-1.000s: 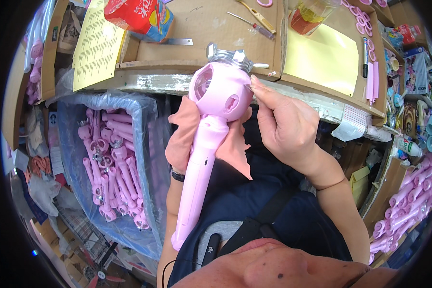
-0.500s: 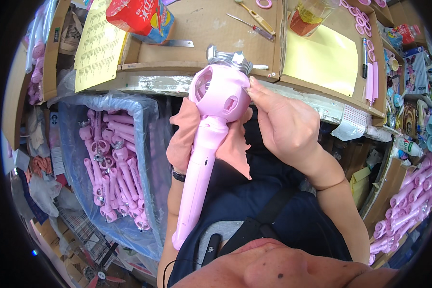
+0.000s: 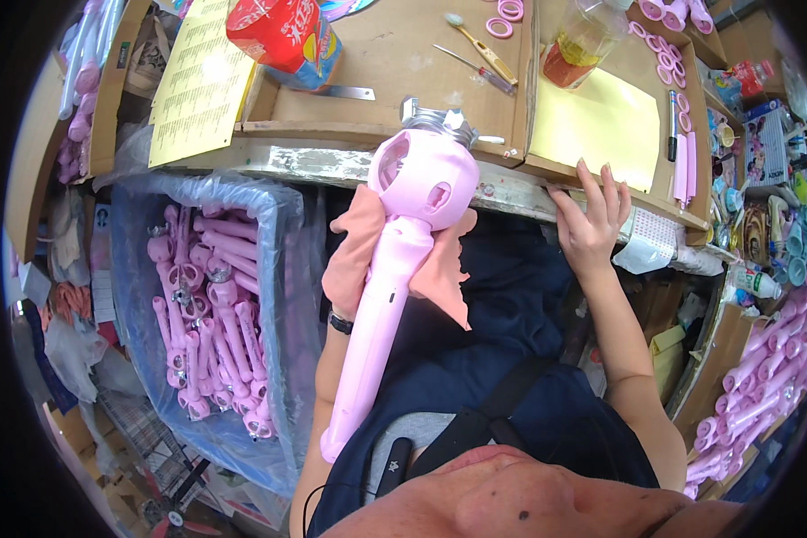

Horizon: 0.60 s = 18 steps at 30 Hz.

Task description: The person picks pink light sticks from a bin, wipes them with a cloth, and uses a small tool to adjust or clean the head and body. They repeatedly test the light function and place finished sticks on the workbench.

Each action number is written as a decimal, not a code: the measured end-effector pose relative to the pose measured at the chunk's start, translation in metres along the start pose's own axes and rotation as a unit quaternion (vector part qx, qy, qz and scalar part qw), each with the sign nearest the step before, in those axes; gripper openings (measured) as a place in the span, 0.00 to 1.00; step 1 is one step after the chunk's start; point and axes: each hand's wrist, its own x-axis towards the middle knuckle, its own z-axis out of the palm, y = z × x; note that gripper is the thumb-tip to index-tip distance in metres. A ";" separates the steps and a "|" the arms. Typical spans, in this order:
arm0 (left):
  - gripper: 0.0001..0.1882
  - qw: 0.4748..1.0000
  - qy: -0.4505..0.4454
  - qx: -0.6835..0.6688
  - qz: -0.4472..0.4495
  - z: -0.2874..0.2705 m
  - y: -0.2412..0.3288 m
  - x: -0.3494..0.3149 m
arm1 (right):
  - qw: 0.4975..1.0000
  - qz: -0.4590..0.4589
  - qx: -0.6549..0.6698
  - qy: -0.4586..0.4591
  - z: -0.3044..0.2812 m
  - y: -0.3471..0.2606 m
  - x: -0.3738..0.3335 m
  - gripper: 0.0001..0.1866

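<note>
A pink toy wand [image 3: 377, 305] lies tilted across my front. Its round head has oval openings, and a silver crown-like piece [image 3: 439, 120] caps the top. My left hand [image 3: 344, 291] is closed around the wand just below the head, with a salmon-coloured cloth [image 3: 441, 282] between; the cloth and the wand hide most of its fingers. My right hand [image 3: 592, 222] is off the wand, its fingers spread at the front edge of the workbench, near a yellow sheet [image 3: 592, 125].
A blue-lined bin [image 3: 282, 296] of similar pink wands stands at left. On the bench are a red-and-blue packet [image 3: 296, 45], a toothbrush [image 3: 482, 49], a screwdriver [image 3: 477, 72], a jar of brownish liquid [image 3: 576, 56] and pink rings [image 3: 668, 67]. More pink wands [image 3: 762, 377] are piled at right.
My right hand has left the wand's head and moved right to the bench edge, its fingers opening from a pinch. The wand in my left hand has shifted slightly right in view.
</note>
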 end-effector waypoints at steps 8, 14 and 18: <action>0.17 0.991 0.078 0.109 0.013 -0.004 -0.018 -0.010 | 0.985 0.075 0.131 0.081 -0.005 -0.042 0.042 0.17; 0.09 0.992 0.039 -0.112 -0.030 0.008 0.006 -0.007 | 0.874 0.098 0.476 -0.008 0.000 -0.092 0.109 0.25; 0.18 0.914 -0.022 0.272 0.299 -0.012 0.014 -0.004 | 0.865 0.129 0.485 0.001 0.004 -0.097 0.101 0.20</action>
